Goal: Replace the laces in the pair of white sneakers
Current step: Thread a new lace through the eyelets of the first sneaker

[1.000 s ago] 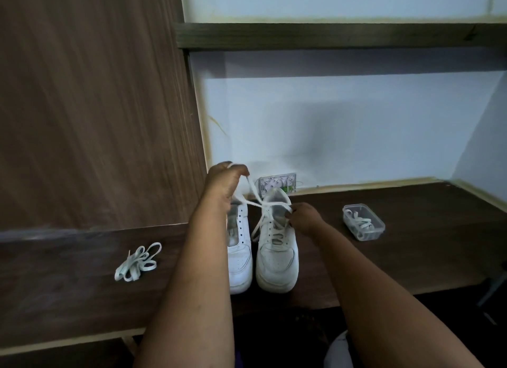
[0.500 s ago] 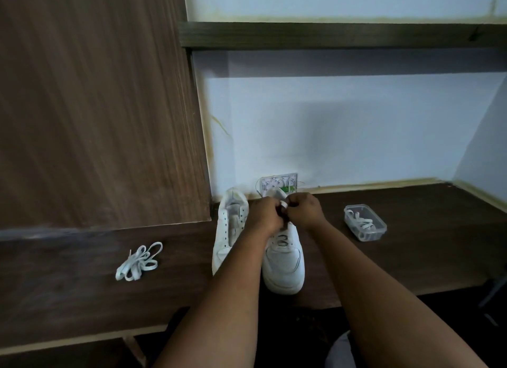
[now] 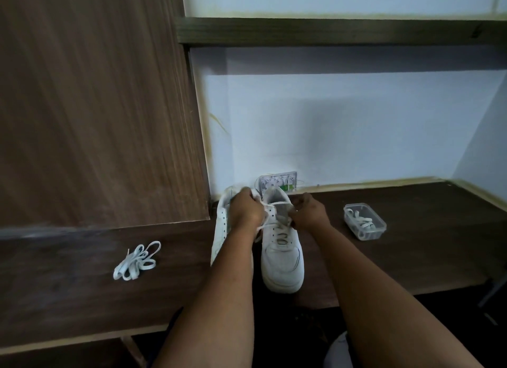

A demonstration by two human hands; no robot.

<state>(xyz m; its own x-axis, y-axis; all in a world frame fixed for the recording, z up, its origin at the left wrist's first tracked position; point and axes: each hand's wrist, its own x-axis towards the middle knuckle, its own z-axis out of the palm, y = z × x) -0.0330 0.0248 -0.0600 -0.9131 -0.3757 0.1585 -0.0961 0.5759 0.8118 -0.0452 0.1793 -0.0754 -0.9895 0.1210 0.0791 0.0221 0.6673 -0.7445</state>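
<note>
Two white sneakers stand side by side on the dark wooden desk, toes toward me. The right sneaker carries a white lace threaded through its eyelets. My left hand pinches one end of that lace above the shoe's left eyelet row. My right hand pinches the other end at the right eyelet row. The left sneaker is tipped on its side, with no lace showing in its visible eyelets, and is partly hidden behind my left forearm.
A loose bundle of white laces lies on the desk to the left. A small clear plastic box holding another lace sits to the right. A wall socket is behind the shoes. A tall wooden panel rises at left, a shelf above.
My left hand came down from its raised pull and met my right hand over the right sneaker's top eyelets; now the hands have drawn slightly apart, the lace stretched between them. The left sneaker tipped sideways.
</note>
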